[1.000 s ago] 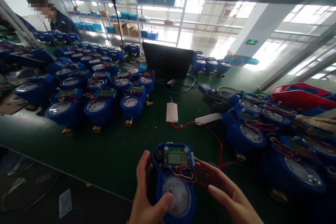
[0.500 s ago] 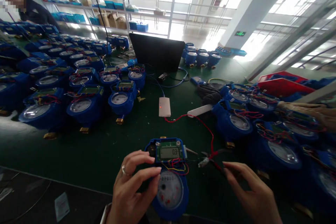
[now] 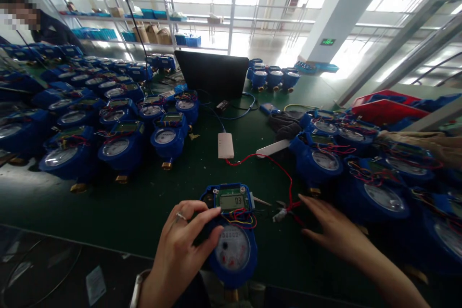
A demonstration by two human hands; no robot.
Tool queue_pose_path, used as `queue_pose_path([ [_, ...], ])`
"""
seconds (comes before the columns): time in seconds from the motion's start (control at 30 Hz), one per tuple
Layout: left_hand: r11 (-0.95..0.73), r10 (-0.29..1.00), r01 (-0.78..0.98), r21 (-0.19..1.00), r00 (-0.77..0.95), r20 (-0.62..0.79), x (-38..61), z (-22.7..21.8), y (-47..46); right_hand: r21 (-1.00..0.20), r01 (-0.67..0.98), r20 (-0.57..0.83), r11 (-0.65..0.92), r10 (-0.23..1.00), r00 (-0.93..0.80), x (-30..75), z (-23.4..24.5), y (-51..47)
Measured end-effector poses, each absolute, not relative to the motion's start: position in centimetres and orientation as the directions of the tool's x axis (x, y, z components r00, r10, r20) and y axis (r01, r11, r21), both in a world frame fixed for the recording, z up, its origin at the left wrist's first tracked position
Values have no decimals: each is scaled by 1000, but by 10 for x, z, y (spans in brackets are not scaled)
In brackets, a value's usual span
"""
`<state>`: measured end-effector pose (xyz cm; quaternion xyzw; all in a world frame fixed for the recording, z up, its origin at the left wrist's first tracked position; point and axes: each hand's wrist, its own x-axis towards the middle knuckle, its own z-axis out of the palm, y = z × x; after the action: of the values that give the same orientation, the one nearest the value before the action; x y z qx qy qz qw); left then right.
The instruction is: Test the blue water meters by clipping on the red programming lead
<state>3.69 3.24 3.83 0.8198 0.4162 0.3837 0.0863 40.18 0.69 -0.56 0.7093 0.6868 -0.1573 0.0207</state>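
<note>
A blue water meter [image 3: 234,252] stands in front of me, its top housing open over a circuit board. Its small display [image 3: 233,202] reads about 0.3, and thin red and yellow wires lie below it. At the meter's left side is my left hand [image 3: 189,236], fingers bent, thumb and forefinger apart; whether they touch the meter I cannot tell. My right hand [image 3: 327,224] is open with fingers stretched out, beside a red cable [image 3: 290,185] that ends in a pale connector [image 3: 279,215]. The cable runs back to a small white box [image 3: 225,145].
Rows of similar blue meters [image 3: 121,149] stand at the left, and more meters [image 3: 321,161] at the right. A black laptop [image 3: 212,74] is behind the white box. A white strip [image 3: 273,147], dark cloth [image 3: 285,125] and red bin [image 3: 390,107] lie rightward. A person [image 3: 54,29] is far left.
My right hand has stretched out its fingers and moved slightly left and up, toward the red cable. My left hand stays by the meter. The red light on the white box no longer shows.
</note>
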Motion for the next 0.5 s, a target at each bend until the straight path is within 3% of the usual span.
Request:
queue_pose_path([
  [0.33,-734,664,565,376,481,573,56,51,51,-217,960,-279,-176,954,112,413,1,-24],
  [0.5,-783,584,549,294,485,651,60,58,51,-203,949,-333,-240,928,164,399,-2,-46],
])
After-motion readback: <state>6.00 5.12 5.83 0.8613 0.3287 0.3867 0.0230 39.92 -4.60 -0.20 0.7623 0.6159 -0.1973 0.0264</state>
